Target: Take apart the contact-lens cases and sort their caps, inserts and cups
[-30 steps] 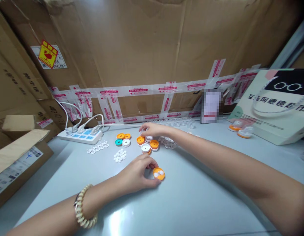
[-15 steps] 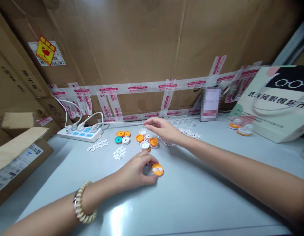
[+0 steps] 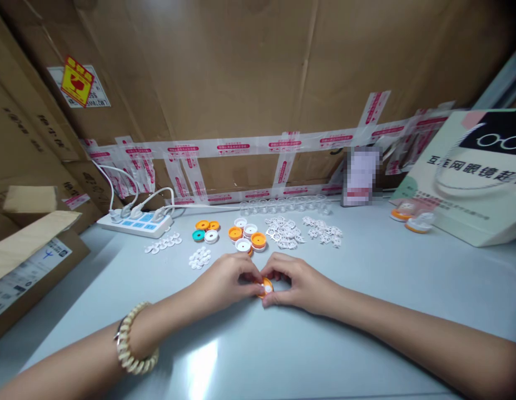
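Note:
In front of me an orange round shallow cup (image 3: 267, 287) with small white parts inside sits between my two hands at the table surface. My left hand (image 3: 231, 278), a beaded bracelet (image 3: 135, 339) on its wrist, closes on the cup's left side, thumb over its edge. My right hand (image 3: 297, 280) pinches the cup from the right with thumb and fingers. Fingertips cover much of the rim; I cannot make out whether another small part is between them. Just beyond lie orange and white round cups (image 3: 243, 245), and a pile of small white discs (image 3: 199, 258).
Farther back are white cut-out pieces (image 3: 285, 232) and a row of clear domes (image 3: 283, 206). More cups, orange, green and white (image 3: 198, 235), lie left near a power strip (image 3: 135, 223). Cardboard box (image 3: 36, 266) at left; paper bag (image 3: 462, 194) and orange-based domed pieces (image 3: 420, 222) at right.
My right hand has come back from the clear domes at the rear to the orange cup and now grips its right side. My left hand stays on the cup, its fingers drawn closer over it.

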